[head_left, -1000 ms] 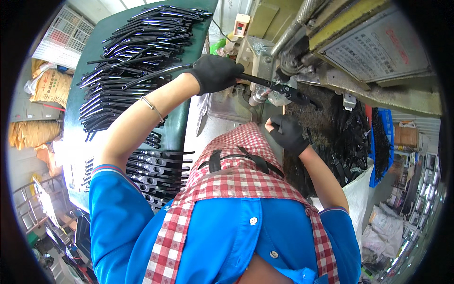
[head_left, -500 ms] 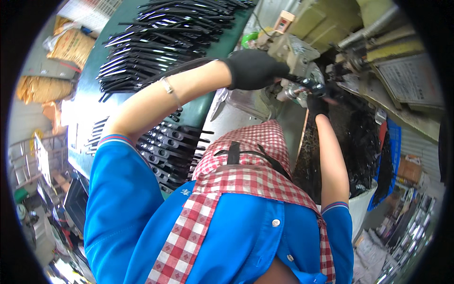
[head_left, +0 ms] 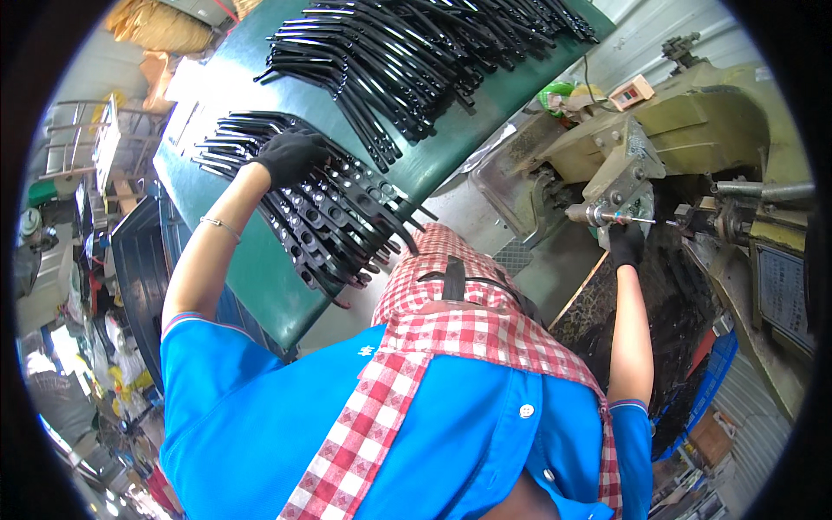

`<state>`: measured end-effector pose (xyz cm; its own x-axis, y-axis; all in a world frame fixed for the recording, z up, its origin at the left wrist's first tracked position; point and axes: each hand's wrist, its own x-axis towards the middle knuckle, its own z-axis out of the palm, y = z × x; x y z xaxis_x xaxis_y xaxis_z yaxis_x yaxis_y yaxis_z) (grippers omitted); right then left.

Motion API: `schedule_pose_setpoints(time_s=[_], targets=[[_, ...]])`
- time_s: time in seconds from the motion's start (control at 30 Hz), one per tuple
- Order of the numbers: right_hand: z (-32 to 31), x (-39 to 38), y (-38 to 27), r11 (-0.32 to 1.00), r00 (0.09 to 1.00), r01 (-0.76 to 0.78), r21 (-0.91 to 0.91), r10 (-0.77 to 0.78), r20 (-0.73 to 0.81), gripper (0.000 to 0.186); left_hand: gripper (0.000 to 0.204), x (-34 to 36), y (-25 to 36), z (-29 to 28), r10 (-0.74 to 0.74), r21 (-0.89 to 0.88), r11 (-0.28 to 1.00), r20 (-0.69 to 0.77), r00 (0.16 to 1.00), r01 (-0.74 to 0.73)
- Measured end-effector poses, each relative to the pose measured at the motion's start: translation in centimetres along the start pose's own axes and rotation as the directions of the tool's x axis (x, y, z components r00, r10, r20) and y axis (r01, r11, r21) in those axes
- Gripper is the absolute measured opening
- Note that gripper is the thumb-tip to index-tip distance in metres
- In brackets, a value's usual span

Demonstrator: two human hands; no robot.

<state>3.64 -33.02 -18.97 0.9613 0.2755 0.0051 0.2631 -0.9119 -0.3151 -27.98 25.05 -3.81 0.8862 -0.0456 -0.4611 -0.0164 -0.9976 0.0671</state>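
My left hand, in a black glove, has its fingers curled on one of the black perforated metal parts laid in a row on the green table. My right hand, also gloved, is closed just beneath the machine's steel fixture, where a thin pin sticks out sideways; what its fingers hold is hidden. A big batch of bent black bars lies farther back on the table.
The machine fills the right, with a switch box behind it. Below stands a dark, grimy bin of black pieces beside a blue crate. Sacks and clutter line the left.
My left hand has left the black bar at the machine and reached over to the parts on the table. My right hand has risen to the fixture. The view has turned.
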Motion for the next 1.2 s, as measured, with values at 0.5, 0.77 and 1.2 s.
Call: schedule_pose_setpoints(time_s=[0.5, 0.77, 1.2], targets=[[-12.2, -4.1, -11.0, 0.145, 0.972, -0.225, 0.964, 0.106, 0.211, 0.015, 0.048, 6.0, -1.6, 1.9, 0.066, -0.077, 0.993, -0.303, 0.951, -0.093], [-11.9, -8.3, -13.4, 0.422, 0.964, 0.088, 0.903, 0.193, -0.184, 0.019, 0.040, 8.6, -4.2, 5.8, 0.120, 0.162, 0.984, -0.313, 0.942, -0.072], [-17.8, -33.2, 16.5, 0.788, 0.811, -0.501, -0.359, 0.571, 0.123, 0.027, 0.040, 10.0, -5.2, 4.8, 0.264, 0.318, 0.927, -0.183, 0.947, -0.197]])
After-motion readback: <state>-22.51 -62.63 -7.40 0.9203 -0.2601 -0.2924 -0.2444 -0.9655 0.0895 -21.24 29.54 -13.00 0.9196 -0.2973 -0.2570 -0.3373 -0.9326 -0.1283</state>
